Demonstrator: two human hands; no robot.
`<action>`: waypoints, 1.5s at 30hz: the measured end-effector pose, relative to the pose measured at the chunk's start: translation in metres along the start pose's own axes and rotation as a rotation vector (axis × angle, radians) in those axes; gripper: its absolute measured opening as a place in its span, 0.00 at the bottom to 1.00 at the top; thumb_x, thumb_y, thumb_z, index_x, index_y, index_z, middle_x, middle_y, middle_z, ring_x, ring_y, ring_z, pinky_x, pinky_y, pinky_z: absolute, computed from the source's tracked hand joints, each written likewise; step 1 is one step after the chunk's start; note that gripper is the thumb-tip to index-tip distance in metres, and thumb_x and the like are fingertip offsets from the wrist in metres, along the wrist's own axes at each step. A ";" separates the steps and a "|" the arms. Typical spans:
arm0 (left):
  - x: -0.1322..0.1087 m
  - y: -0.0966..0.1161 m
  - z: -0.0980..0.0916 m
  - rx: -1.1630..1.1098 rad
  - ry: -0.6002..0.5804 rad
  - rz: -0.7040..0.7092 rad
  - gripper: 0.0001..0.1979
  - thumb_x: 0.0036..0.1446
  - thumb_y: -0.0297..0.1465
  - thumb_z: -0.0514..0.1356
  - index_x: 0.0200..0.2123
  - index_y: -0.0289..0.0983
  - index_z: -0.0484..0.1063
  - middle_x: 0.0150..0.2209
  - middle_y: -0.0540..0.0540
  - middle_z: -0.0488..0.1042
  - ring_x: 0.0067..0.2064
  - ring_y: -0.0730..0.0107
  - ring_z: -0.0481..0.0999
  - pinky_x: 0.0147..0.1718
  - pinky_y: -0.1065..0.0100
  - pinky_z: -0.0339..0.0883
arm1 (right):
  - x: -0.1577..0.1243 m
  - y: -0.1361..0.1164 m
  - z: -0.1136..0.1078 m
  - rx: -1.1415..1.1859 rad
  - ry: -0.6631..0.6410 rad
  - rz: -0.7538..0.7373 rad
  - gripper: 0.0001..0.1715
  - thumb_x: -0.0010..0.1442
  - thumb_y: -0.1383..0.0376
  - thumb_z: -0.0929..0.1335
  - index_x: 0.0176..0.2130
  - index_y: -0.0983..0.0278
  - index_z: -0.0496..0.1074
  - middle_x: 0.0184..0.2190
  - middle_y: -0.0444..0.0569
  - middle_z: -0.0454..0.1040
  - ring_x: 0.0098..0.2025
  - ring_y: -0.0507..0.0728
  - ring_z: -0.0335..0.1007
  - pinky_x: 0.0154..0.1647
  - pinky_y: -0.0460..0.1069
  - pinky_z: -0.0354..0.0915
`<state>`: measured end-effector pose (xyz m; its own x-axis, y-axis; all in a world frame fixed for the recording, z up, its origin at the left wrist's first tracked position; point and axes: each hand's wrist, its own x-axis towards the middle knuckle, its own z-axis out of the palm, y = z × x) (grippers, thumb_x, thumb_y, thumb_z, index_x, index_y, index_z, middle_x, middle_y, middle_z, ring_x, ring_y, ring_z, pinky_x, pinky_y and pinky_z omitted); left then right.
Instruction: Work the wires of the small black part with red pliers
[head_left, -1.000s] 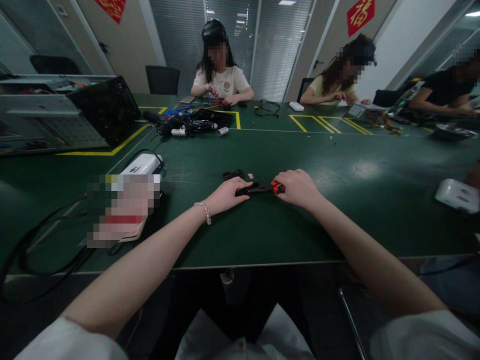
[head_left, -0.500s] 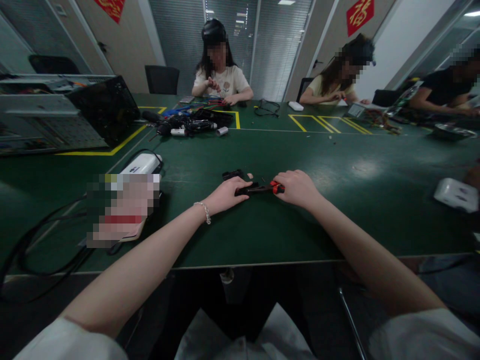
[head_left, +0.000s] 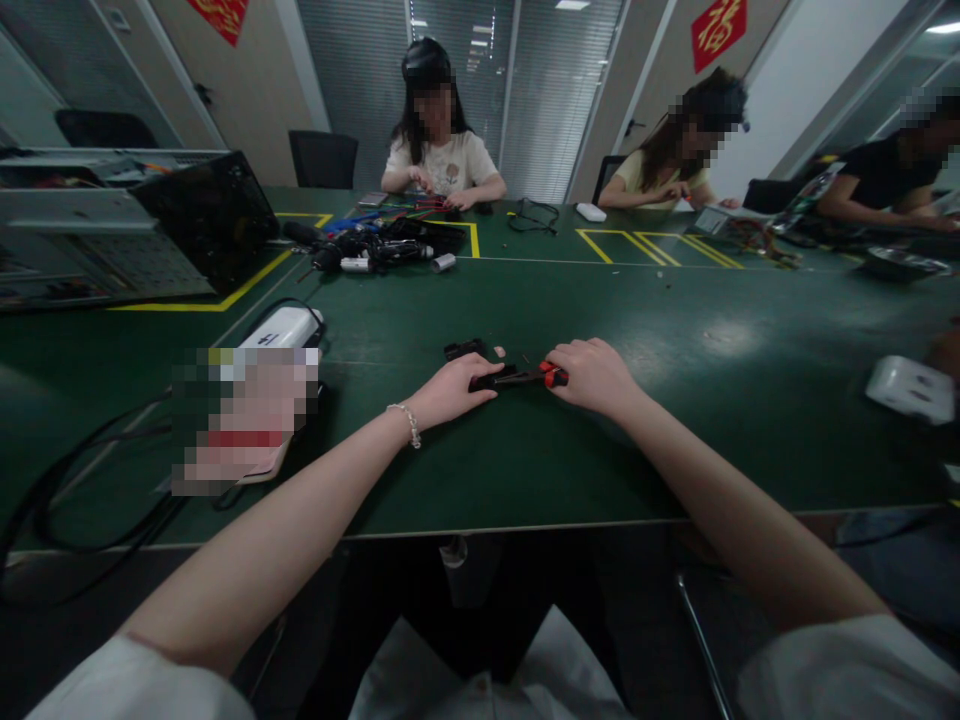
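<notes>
My left hand (head_left: 450, 390) rests on the green table (head_left: 525, 470), its fingers closed on a small black part (head_left: 491, 380). My right hand (head_left: 592, 375) is closed round the red and black handle of a screwdriver (head_left: 544, 376), whose shaft points left into that black part. Just beyond lie another black piece (head_left: 465, 349) and a tiny pale bit (head_left: 499, 352).
A white device (head_left: 281, 326) with black cables lies to the left, an open computer case (head_left: 135, 225) behind it. A pile of tools and cables (head_left: 375, 245) sits further back. Three other people work at the far side. A white box (head_left: 911, 388) lies at the right.
</notes>
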<state>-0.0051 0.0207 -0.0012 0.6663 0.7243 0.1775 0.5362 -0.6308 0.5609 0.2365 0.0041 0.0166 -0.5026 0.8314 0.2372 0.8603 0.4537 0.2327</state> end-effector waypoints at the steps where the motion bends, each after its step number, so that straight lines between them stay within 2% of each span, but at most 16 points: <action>1: 0.000 0.000 0.000 0.000 0.002 -0.001 0.22 0.55 0.31 0.57 0.54 0.38 0.63 0.48 0.44 0.67 0.47 0.66 0.68 0.49 0.63 0.61 | 0.000 0.000 0.000 0.005 -0.006 0.002 0.13 0.51 0.60 0.63 0.35 0.64 0.70 0.33 0.50 0.73 0.35 0.57 0.64 0.33 0.50 0.51; 31: 0.000 -0.002 0.001 -0.016 0.009 0.012 0.22 0.55 0.31 0.57 0.54 0.38 0.63 0.48 0.44 0.67 0.48 0.67 0.67 0.50 0.63 0.60 | 0.000 0.000 -0.002 0.000 -0.004 0.001 0.13 0.51 0.59 0.63 0.35 0.63 0.70 0.34 0.50 0.73 0.36 0.58 0.64 0.34 0.51 0.51; 45: 0.000 0.006 -0.002 0.015 0.000 -0.004 0.22 0.55 0.30 0.58 0.54 0.36 0.63 0.48 0.43 0.67 0.47 0.66 0.68 0.49 0.62 0.60 | 0.000 0.000 -0.002 -0.010 -0.006 -0.001 0.13 0.51 0.60 0.63 0.35 0.64 0.70 0.33 0.50 0.73 0.35 0.57 0.64 0.33 0.51 0.51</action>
<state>-0.0029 0.0180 0.0037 0.6640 0.7270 0.1750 0.5469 -0.6317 0.5494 0.2362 0.0037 0.0182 -0.5026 0.8330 0.2315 0.8590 0.4510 0.2421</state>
